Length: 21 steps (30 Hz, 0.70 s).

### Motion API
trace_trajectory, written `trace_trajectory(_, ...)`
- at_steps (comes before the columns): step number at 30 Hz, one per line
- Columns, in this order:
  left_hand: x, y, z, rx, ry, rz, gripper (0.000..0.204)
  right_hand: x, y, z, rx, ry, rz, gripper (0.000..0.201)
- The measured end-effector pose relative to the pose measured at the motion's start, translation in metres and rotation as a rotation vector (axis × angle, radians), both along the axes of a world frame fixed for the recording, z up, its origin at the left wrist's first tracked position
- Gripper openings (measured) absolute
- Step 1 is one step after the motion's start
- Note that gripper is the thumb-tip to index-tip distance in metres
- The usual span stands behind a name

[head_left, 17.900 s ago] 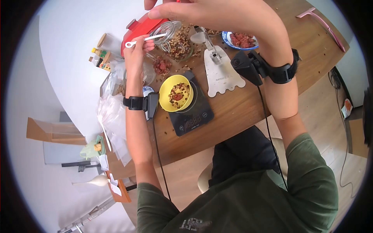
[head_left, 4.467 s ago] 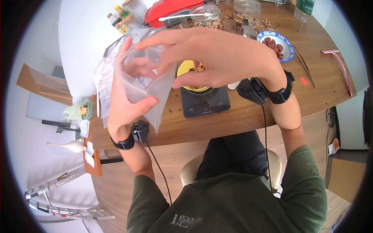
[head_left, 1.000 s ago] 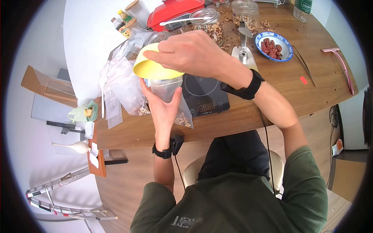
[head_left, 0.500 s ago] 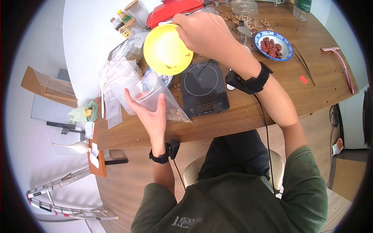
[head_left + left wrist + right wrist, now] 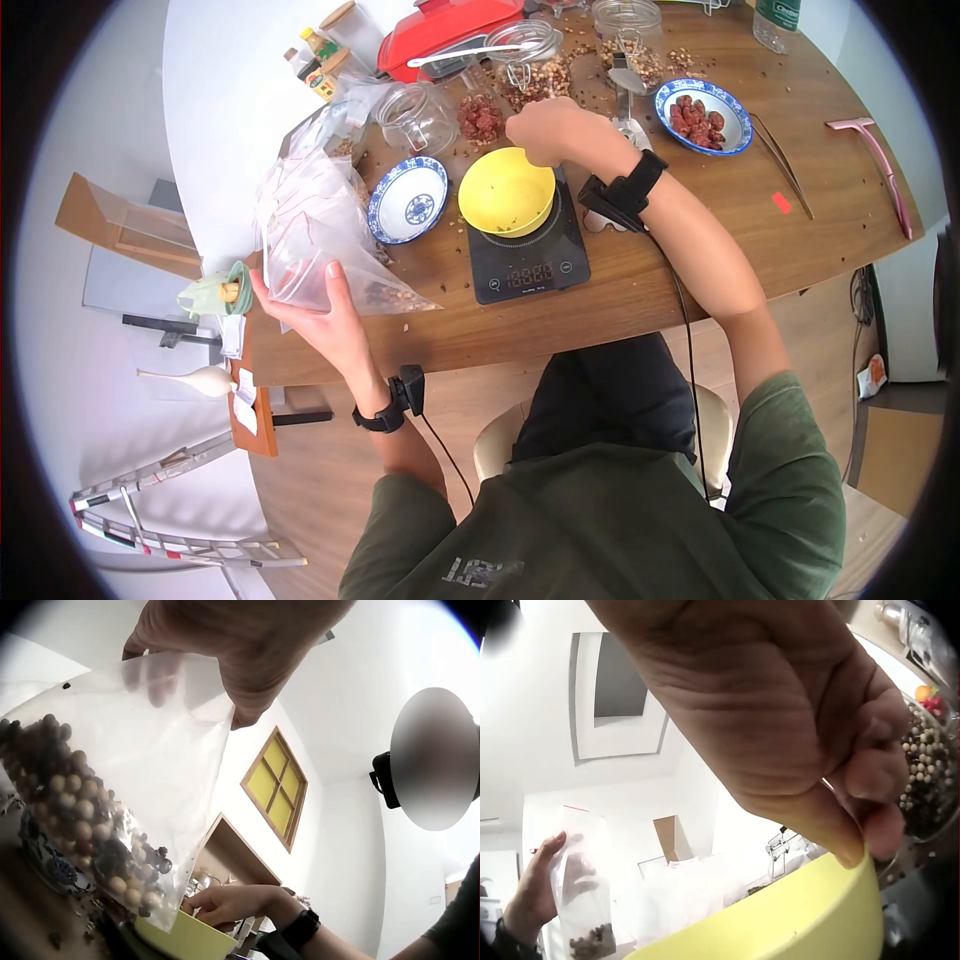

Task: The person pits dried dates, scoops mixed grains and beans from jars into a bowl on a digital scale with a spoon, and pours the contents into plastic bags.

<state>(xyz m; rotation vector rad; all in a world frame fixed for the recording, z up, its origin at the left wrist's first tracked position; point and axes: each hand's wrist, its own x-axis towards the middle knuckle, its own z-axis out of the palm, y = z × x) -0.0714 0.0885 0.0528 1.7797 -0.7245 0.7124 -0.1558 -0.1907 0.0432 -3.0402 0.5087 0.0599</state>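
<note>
My left hand (image 5: 328,325) holds a clear zip bag (image 5: 169,742) near its top, fingers showing through the plastic in the left wrist view. Mixed beans (image 5: 82,806) fill the bag's lower part, which overlaps the table's front left. With thumb and fingers, my right hand (image 5: 562,130) pinches the rim of a yellow bowl (image 5: 507,190) from its far right side. The bowl is over the black kitchen scale (image 5: 530,272), with only a few small bits inside. In the right wrist view the pinched rim (image 5: 866,877) shows close up.
Left of the scale lies a blue-and-white dish (image 5: 408,200), beside more plastic bags (image 5: 310,190). Behind stand an open glass jar (image 5: 418,120), a bean jar (image 5: 530,70) and a red-lidded box (image 5: 450,35). A bowl of red dates (image 5: 703,118) and tweezers (image 5: 785,170) are at right.
My right hand has brought the yellow bowl from over the bag's mouth rightward to the scale, turning it upright. My left hand has moved the bag of beans left, uncovering the blue-and-white dish.
</note>
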Motion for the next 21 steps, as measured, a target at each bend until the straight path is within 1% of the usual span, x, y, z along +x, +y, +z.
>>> trace_trajectory(1, 0.004, 0.003, -0.001, 0.020, -0.050, 0.034, 0.074, -0.001, 0.000, 0.001, -0.012, 0.027, -0.007, 0.015)
trace_trajectory(5, 0.020, 0.016, 0.005, 0.016, -0.066, 0.080, 0.075, -0.004, 0.002, 0.006, 0.038, 0.056, -0.028, 0.013)
trace_trajectory(7, 0.026, 0.022, 0.011, 0.004, -0.064, 0.121, 0.075, -0.006, 0.004, 0.011, 0.084, 0.113, -0.031, 0.012)
trace_trajectory(9, 0.034, 0.028, 0.018, -0.011, -0.070, 0.120, 0.076, -0.007, 0.006, 0.014, 0.078, 0.119, -0.027, 0.012)
trace_trajectory(11, 0.038, 0.033, 0.025, -0.102, 0.002, 0.065, 0.083, -0.005, 0.005, 0.013, 0.072, 0.122, -0.024, 0.012)
trace_trajectory(13, 0.053, 0.043, 0.024, -0.075, -0.019, 0.082, 0.084, -0.003, 0.002, 0.007, 0.125, 0.067, -0.032, 0.019)
trace_trajectory(16, 0.061, 0.049, 0.025, -0.043, -0.012, 0.121, 0.084, -0.003, 0.002, 0.007, 0.138, 0.072, -0.036, 0.019)
trace_trajectory(18, 0.063, 0.050, 0.025, 0.070, -0.096, 0.228, 0.082, -0.003, 0.002, 0.006, 0.136, 0.067, -0.035, 0.018)
trace_trajectory(19, 0.064, 0.050, 0.026, 0.070, -0.096, 0.228, 0.082, -0.003, 0.001, 0.006, 0.135, 0.062, -0.035, 0.017)
trace_trajectory(21, 0.066, 0.049, 0.026, 0.039, 0.012, 0.159, 0.087, -0.004, 0.002, 0.009, 0.141, 0.065, -0.036, 0.016)
